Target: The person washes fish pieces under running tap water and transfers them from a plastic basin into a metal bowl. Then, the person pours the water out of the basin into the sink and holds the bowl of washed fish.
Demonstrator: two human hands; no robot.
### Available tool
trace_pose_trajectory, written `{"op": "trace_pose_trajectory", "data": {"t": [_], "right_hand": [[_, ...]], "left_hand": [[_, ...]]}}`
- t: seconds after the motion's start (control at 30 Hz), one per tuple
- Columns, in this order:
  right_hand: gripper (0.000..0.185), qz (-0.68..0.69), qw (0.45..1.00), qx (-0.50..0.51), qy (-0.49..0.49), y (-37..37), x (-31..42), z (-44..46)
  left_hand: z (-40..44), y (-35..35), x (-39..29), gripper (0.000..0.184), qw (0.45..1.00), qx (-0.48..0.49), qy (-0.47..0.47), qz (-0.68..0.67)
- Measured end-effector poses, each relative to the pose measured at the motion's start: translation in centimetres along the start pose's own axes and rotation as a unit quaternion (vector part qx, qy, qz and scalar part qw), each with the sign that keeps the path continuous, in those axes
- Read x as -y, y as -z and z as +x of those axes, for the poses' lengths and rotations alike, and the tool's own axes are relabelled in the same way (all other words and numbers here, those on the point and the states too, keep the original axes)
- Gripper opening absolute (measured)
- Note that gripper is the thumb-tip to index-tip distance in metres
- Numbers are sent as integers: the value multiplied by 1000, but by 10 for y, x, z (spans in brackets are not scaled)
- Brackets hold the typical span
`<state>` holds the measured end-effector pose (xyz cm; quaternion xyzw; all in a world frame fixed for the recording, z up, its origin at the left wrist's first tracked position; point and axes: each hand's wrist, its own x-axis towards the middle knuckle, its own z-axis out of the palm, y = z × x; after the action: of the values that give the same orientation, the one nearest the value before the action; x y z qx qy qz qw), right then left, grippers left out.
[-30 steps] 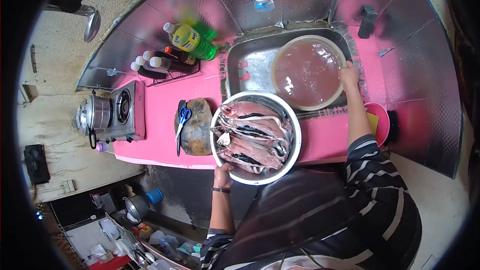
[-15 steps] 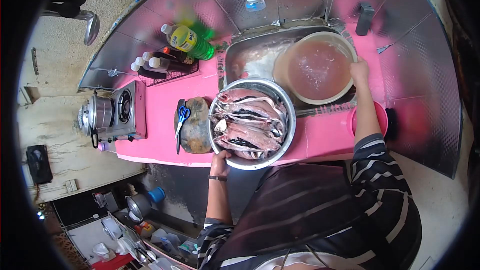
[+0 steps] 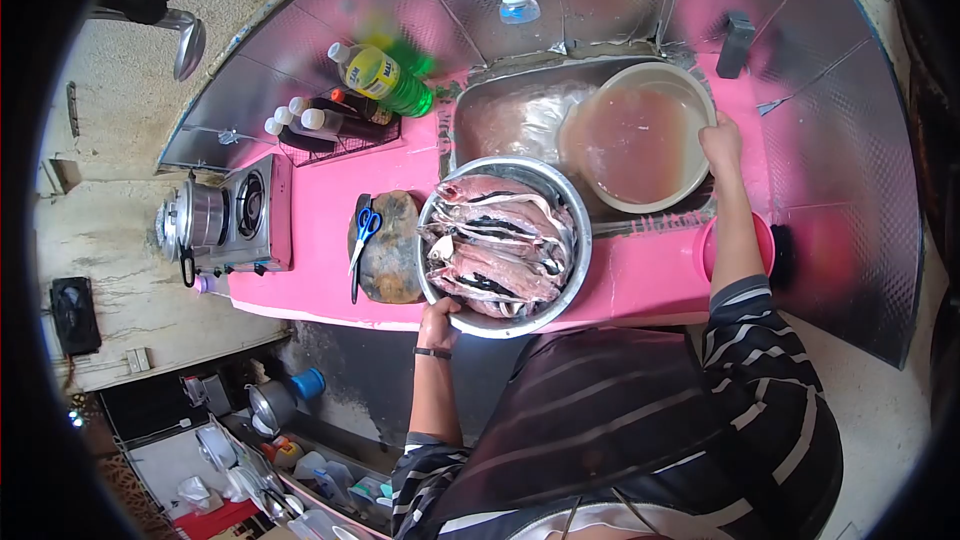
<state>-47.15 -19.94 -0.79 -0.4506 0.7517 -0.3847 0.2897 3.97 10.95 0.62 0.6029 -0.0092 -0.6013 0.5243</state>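
My left hand [image 3: 438, 324] grips the near-left rim of a round metal bowl [image 3: 583, 270], thumb over the edge. Several cleaned, split-open fish [image 3: 500, 240] lie side by side in it. The bowl sits on the pink counter, overlapping the front edge of the metal sink [image 3: 480, 100]. In the sink's right part is a beige basin [image 3: 702, 90] holding cloudy, pinkish water [image 3: 640, 140]. My right hand [image 3: 720, 148] is closed on the basin's right rim. The basin tilts left, and water runs over its left side onto the sink floor.
Left of the bowl, blue-handled scissors [image 3: 366, 230] lie on a round wooden chopping board [image 3: 390, 260]. Bottles stand in a wire rack [image 3: 340, 145] beside a green-liquid bottle [image 3: 385, 80]. A gas stove [image 3: 255, 210] with a pot is far left; a pink tub [image 3: 765, 245] is at right.
The water in the beige basin has dropped a little, and more of its inner right wall shows. Water has spread over the sink floor. Both hands keep their grips.
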Motion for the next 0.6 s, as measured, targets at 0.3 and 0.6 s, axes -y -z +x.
{"op": "trace_pose_trajectory", "data": {"t": [0.3,0.6], "right_hand": [[35,-67,997,-20,26,9,22,-10],[40,-117,990,-48,59,5,59,-48]], "left_hand": [[-6,-11,-5,20,1000,-8,9,-7],[2,6,-1,31,999,46,11,19]]}}
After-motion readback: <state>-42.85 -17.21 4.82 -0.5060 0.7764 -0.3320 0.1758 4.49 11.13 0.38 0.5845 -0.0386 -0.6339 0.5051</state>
